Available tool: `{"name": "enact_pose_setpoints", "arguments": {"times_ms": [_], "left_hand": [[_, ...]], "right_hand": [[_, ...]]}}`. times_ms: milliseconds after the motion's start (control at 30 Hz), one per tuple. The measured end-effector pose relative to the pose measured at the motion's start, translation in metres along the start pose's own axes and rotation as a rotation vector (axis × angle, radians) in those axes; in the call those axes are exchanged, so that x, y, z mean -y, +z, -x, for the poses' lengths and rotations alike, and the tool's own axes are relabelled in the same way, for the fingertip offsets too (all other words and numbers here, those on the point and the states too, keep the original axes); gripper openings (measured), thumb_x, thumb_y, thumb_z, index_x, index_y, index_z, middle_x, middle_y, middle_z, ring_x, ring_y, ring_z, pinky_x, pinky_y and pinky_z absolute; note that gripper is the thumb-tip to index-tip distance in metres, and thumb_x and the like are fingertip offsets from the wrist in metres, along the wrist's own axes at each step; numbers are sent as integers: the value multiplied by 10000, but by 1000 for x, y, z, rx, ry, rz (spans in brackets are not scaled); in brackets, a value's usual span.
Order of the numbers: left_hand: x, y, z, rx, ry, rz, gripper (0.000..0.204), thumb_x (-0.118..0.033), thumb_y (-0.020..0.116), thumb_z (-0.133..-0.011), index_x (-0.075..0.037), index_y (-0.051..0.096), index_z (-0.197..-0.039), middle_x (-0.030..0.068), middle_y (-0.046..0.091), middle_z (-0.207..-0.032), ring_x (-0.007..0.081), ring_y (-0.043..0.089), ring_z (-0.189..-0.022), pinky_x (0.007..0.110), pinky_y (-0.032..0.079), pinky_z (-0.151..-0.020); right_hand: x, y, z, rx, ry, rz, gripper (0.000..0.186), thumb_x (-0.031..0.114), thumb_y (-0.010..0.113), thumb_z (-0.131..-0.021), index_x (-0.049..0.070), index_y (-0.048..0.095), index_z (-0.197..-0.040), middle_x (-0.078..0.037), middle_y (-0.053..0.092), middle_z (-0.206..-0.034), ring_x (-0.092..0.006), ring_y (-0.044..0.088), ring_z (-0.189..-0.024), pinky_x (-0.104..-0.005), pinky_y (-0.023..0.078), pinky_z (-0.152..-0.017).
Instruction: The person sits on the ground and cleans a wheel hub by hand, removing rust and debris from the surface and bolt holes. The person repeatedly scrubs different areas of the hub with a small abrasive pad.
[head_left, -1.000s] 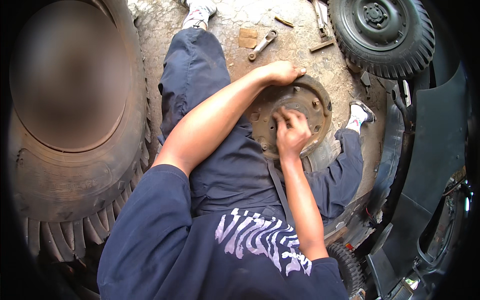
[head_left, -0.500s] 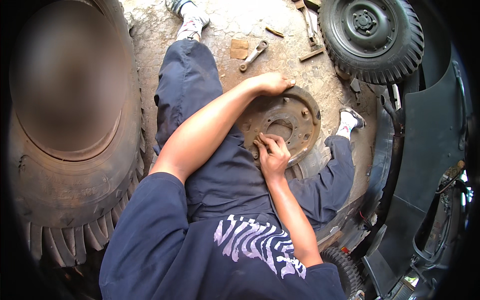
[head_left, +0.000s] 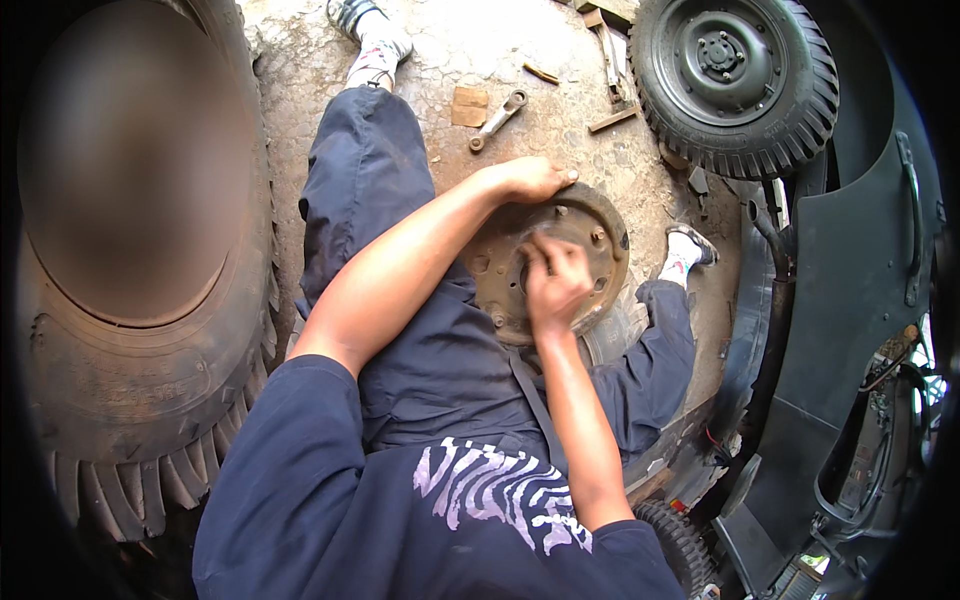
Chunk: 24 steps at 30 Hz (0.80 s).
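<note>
My left hand (head_left: 540, 178) is closed on the upper edge of a rusty round metal plate (head_left: 604, 262) with bolts around it, held against my left leg (head_left: 365, 170). Over the middle of that plate is my right hand (head_left: 558, 280), its fingers bent and smeared by motion; whether they hold anything cannot be made out. Behind the plate, part of a worn tyre (head_left: 610, 340) shows between my legs.
A large tyre (head_left: 130, 370) fills the left side. A metal rod (head_left: 497, 120), cardboard piece (head_left: 469, 105) and scraps (head_left: 610, 120) lie on the floor (head_left: 290, 120). A black wheel (head_left: 730, 120) is at top right, beside dark green vehicle bodywork (head_left: 830, 300).
My right hand has shifted from the plate's lower left edge back up over its middle, fingers moving. My left hand keeps its grip. The whole view has shifted slightly.
</note>
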<state>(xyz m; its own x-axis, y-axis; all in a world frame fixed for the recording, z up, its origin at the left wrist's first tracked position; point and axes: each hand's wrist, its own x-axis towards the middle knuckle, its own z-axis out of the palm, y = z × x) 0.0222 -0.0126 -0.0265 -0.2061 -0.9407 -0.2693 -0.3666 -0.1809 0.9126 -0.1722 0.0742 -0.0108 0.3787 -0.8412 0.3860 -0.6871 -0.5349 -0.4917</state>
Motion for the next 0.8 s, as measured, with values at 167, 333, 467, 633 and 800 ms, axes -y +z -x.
{"name": "enact_pose_setpoints", "arguments": {"times_ms": [167, 333, 467, 633, 800], "left_hand": [[-2, -2, 1, 2, -87, 10, 582, -540, 465, -1115, -62, 705, -1345, 251, 694, -1352, 397, 646, -1291, 452, 475, -1106], [-6, -3, 9, -40, -37, 8, 599, -545, 452, -1113, -53, 701, -1347, 271, 689, -1344, 424, 642, -1286, 473, 479, -1098], [-11, -5, 3, -24, -73, -16, 567, -511, 444, -1123, -58, 693, -1357, 271, 697, -1323, 430, 652, -1264, 487, 479, -1090], [-1, 0, 4, -66, -48, -5, 538, -482, 452, -1125, -59, 690, -1358, 268, 699, -1323, 424, 652, -1267, 485, 478, -1092], [-2, -1, 1, -43, -43, 5, 522, -462, 458, -1126, -58, 681, -1371, 247, 691, -1354, 411, 642, -1289, 476, 474, -1101]], "right_hand": [[-17, -12, -25, -41, 71, 167, 221, 139, 853, -871, 115, 840, -1090, -136, 722, -942, -282, 718, -877, -399, 584, -774], [-15, -16, -13, 73, -58, 7, 244, 88, 856, -849, 80, 827, -1091, -153, 703, -930, -304, 717, -833, -397, 586, -726], [-25, -14, -25, -111, 55, 150, 252, 86, 859, -849, 58, 822, -1096, -158, 697, -925, -296, 717, -831, -388, 588, -719], [-15, -12, -11, 58, -58, 38, 227, 97, 849, -878, 122, 835, -1103, -116, 714, -909, -244, 731, -817, -370, 609, -703], [-42, -28, -12, -118, 90, 132, 249, 76, 876, -839, 60, 835, -1084, -135, 699, -859, -264, 695, -751, -384, 565, -659]]}}
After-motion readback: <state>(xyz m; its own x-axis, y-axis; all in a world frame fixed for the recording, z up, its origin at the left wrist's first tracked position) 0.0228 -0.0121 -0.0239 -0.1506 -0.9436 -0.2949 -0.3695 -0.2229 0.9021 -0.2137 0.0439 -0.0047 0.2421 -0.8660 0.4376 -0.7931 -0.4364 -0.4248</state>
